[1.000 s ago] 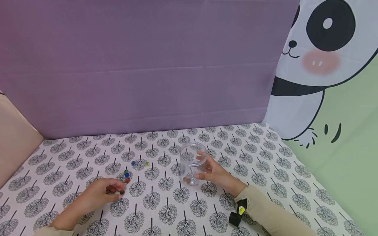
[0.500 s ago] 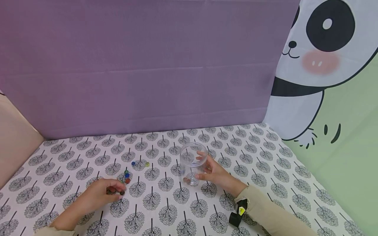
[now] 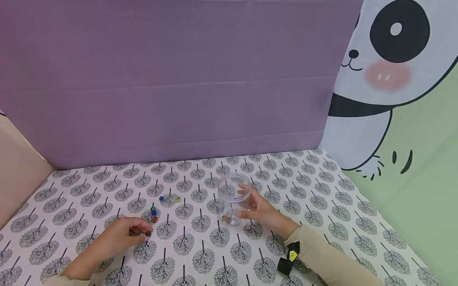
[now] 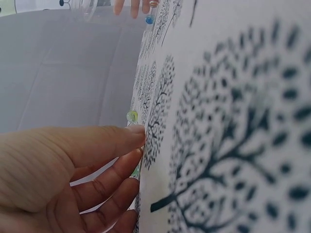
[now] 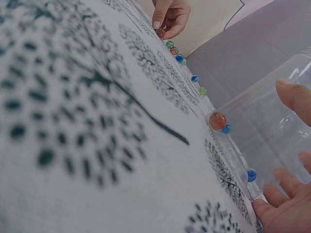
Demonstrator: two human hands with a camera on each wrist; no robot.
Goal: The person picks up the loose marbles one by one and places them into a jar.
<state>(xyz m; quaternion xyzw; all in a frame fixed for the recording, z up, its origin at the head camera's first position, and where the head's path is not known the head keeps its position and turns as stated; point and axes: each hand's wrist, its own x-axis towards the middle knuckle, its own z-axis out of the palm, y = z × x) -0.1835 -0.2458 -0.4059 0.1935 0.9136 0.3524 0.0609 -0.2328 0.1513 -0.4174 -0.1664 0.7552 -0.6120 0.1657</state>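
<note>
My left hand (image 3: 123, 234) is low over the cloth at the left and pinches a dark brownish marble (image 3: 148, 234) between thumb and fingertips; in the left wrist view the fingers hide it. Just beyond lie a red marble (image 3: 154, 219), a blue marble (image 3: 154, 213) and green ones. Farther back are another blue marble (image 3: 161, 198) and a yellow-green marble (image 3: 178, 199). With thumb and fingers around its side, my right hand (image 3: 261, 210) holds an upright clear jar (image 3: 226, 200). Inside the jar the right wrist view shows an orange-red marble (image 5: 217, 121) and blue marbles (image 5: 250, 175).
A white cloth (image 3: 200, 254) printed with grey trees covers the table. A purple curtain (image 3: 179, 79) hangs behind its far edge. To the right is a pale green wall with a panda picture (image 3: 361, 139). A black strap device (image 3: 288, 258) sits on the right wrist.
</note>
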